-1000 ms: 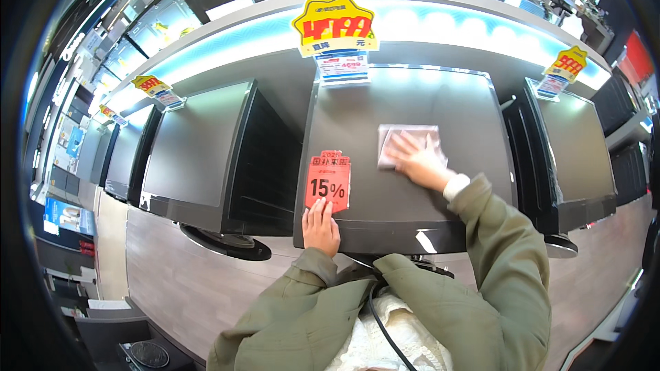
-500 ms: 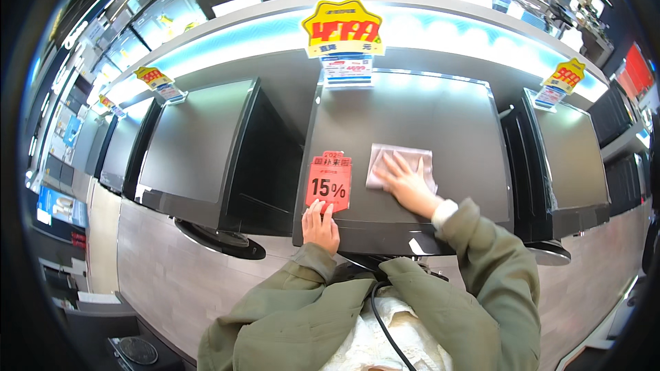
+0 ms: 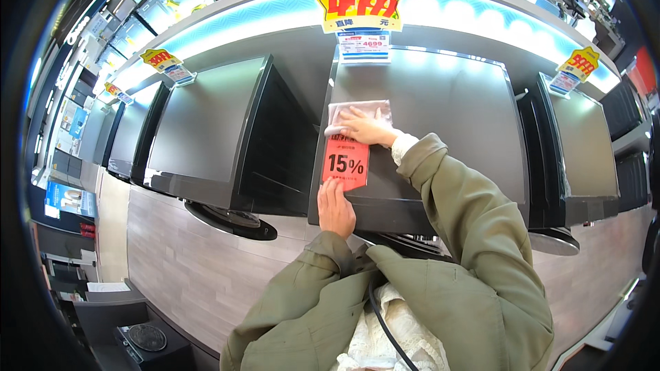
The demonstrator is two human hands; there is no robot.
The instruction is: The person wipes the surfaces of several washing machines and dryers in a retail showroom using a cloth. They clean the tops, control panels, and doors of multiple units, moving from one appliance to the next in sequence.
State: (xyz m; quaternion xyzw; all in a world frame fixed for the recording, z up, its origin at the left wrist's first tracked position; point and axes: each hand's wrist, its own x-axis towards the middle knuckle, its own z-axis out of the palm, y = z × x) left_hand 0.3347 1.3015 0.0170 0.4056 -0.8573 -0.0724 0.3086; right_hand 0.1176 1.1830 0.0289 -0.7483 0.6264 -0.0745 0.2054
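My right hand (image 3: 366, 127) lies with its fingers stretched over a folded pale pink cloth (image 3: 379, 106), pressing it against the dark top of an appliance (image 3: 440, 124). The cloth sits toward the top's left side and covers the upper edge of a red tag (image 3: 347, 154). At the tag's lower end, my left hand (image 3: 335, 207) rests with outstretched fingers, the tips touching the tag. The tag lies flat along the left edge of the appliance.
A yellow star-shaped price sign (image 3: 360, 3) stands at the appliance's back edge. Similar dark appliances stand to the left (image 3: 206, 130) and right (image 3: 584, 144). Behind them runs a lit white ledge (image 3: 467, 20). A grey plank floor (image 3: 179, 247) shows below.
My right hand has slid the cloth left and away from me, from the middle of the top onto the tag's upper end. My left hand stays at the tag's lower end.
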